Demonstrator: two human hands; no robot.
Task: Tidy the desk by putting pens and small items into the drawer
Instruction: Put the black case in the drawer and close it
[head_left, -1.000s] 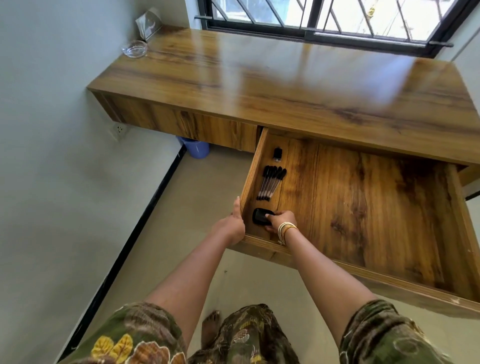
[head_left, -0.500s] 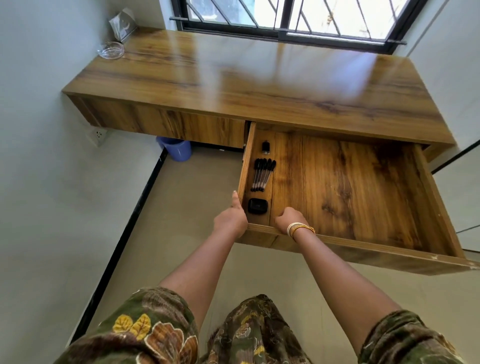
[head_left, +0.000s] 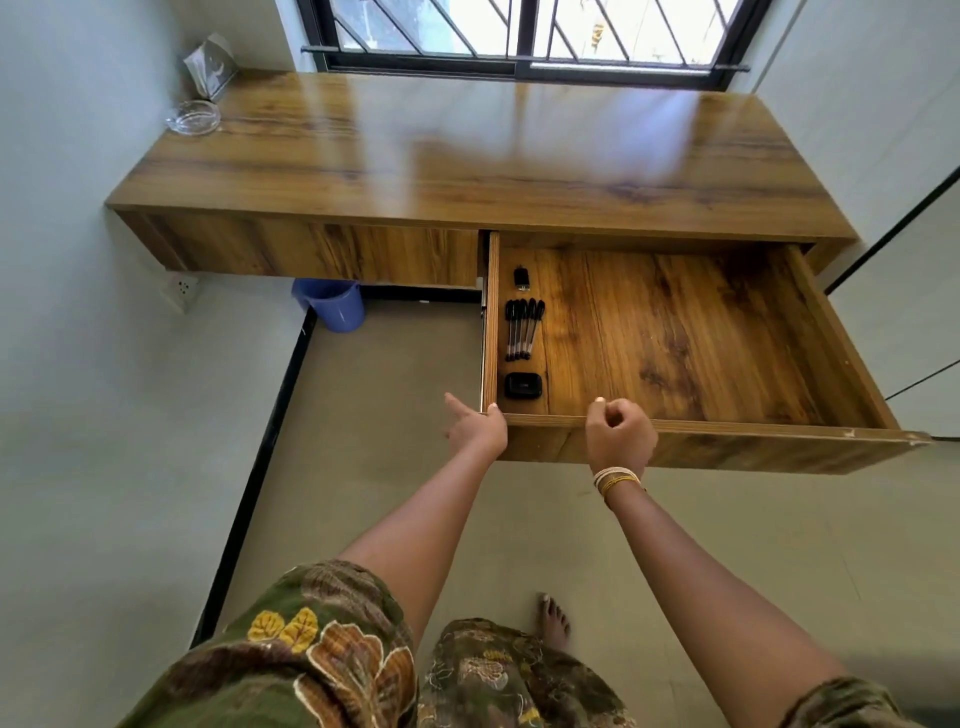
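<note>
The wooden drawer (head_left: 727, 427) stands pulled out from under the right half of the desk (head_left: 467, 156). Along its left side lie a small black item (head_left: 522, 278), several black pens (head_left: 523, 330) side by side, and a flat black case (head_left: 523, 386) nearest the front. My left hand (head_left: 478, 423) touches the drawer's front left corner with the thumb on the rim and the index finger stretched out. My right hand (head_left: 621, 434) is loosely curled, holding nothing, in front of the drawer's front edge to the right of the case.
A glass ashtray (head_left: 193, 117) and a clear plastic stand (head_left: 210, 65) sit at the desk's back left corner. A blue bucket (head_left: 332, 304) stands on the floor under the desk, by a wall socket (head_left: 179, 288). My bare foot (head_left: 553, 621) is on the floor.
My right hand let go of the black case and drew back out of the drawer to its front edge. My left hand slid from the side wall to the corner.
</note>
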